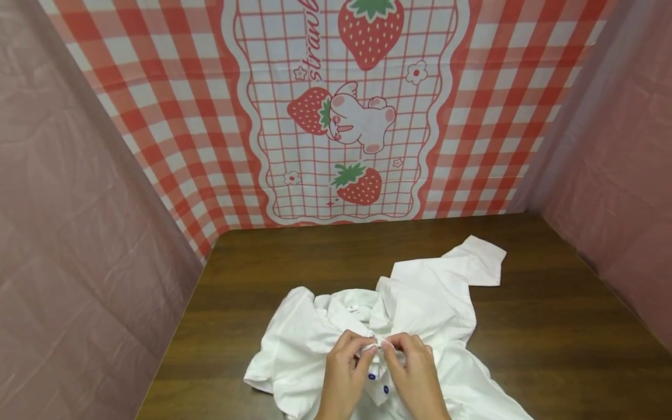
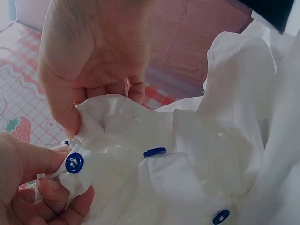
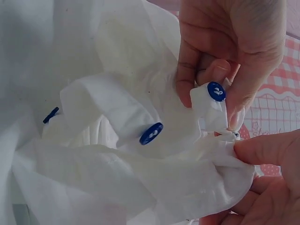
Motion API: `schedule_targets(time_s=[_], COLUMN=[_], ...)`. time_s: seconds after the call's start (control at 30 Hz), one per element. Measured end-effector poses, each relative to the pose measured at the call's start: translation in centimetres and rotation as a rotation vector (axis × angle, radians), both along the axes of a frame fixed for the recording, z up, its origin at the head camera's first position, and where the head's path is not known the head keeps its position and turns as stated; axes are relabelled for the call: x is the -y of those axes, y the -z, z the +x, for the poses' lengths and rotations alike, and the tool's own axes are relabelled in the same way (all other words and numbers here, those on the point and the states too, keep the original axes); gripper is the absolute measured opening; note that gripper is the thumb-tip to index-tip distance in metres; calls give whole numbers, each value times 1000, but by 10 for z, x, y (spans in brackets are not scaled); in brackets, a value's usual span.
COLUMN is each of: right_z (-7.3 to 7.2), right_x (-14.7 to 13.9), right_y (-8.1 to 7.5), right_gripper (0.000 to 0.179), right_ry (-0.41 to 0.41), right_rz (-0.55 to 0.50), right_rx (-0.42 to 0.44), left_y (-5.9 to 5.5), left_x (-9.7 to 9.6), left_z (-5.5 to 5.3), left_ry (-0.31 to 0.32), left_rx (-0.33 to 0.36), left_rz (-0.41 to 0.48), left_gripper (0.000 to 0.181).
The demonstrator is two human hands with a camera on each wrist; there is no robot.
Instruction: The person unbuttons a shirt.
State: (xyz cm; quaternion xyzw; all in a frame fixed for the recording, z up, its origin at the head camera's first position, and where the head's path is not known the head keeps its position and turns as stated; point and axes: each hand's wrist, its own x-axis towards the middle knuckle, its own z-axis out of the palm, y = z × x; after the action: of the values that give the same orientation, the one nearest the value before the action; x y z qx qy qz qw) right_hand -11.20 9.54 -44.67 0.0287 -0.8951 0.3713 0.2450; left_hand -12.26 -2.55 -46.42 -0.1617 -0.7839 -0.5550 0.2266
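Observation:
A white short-sleeved collared shirt [image 1: 299, 344] lies rumpled, its collar [image 1: 343, 315] toward the far side. At the front opening my left hand [image 1: 343, 373] pinches one edge of the cloth, beside a blue button [image 2: 74, 162]. My right hand [image 1: 415, 373] pinches the facing edge with thumb and fingers. The two hands nearly meet, and a small dark button shows partly between their fingertips in the right wrist view. Lower on the front, a second blue button [image 3: 151, 133] and a third blue button [image 3: 50, 115] show on the cloth.
Beneath the shirt is a dark brown wooden table [image 1: 252, 262]. One sleeve [image 1: 483, 262] stretches toward the far right. Behind the table hangs a red-and-white checked strawberry cloth [image 1: 184, 116], with pink curtains [image 1: 79, 204] on both sides.

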Motion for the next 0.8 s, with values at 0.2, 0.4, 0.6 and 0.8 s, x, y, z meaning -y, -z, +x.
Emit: schedule_targets(time_s=[0.2, 0.4, 0.6, 0.8], right_z=[-5, -7, -6, -4], right_x=[-10, -14, -17, -29], right_y=[7, 7, 2, -2], right_gripper=[3, 5, 5, 6], right_ry=[32, 27, 27, -4], right_rz=[38, -1, -5, 106], right_rx=[7, 42, 120, 337], left_y=[-9, -19, -8, -7], left_x=[-2, -2, 2, 13], left_z=[3, 5, 2, 3], left_ry=[86, 44, 70, 98], left_rx=[-33, -5, -43, 23], left_rz=[73, 69, 38, 9], left_gripper=[5, 10, 11, 18])
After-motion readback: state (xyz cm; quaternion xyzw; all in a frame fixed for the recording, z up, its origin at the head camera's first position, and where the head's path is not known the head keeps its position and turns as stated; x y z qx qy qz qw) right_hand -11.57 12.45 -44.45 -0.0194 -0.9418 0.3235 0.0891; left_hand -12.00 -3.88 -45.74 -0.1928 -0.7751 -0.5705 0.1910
